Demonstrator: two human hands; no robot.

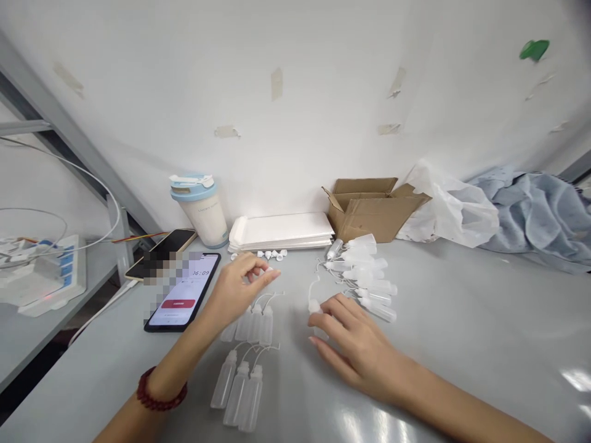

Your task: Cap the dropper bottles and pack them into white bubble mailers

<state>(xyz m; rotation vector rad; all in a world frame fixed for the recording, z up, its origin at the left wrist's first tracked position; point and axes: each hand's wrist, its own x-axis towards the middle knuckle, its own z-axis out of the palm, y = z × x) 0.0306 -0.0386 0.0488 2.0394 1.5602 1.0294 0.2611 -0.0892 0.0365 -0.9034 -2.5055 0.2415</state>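
Note:
My left hand is closed in a pinch, with a small white cap at its fingertips. Behind those fingers lie several loose white caps. To the right, the fingers of my right hand curl around a small translucent squeeze bottle; its thin bent tube points up and its lower part is mostly hidden. Below my left hand lie two groups of similar bottles with thin tubes, a nearer group and a farther group partly covered by the hand. A pile of more bottles lies beyond my right hand.
Along the wall stand a lidded cup, a stack of flat white boxes, an open cardboard box, a plastic bag and blue cloth. Two phones lie left, the nearer one lit. A power strip sits far left.

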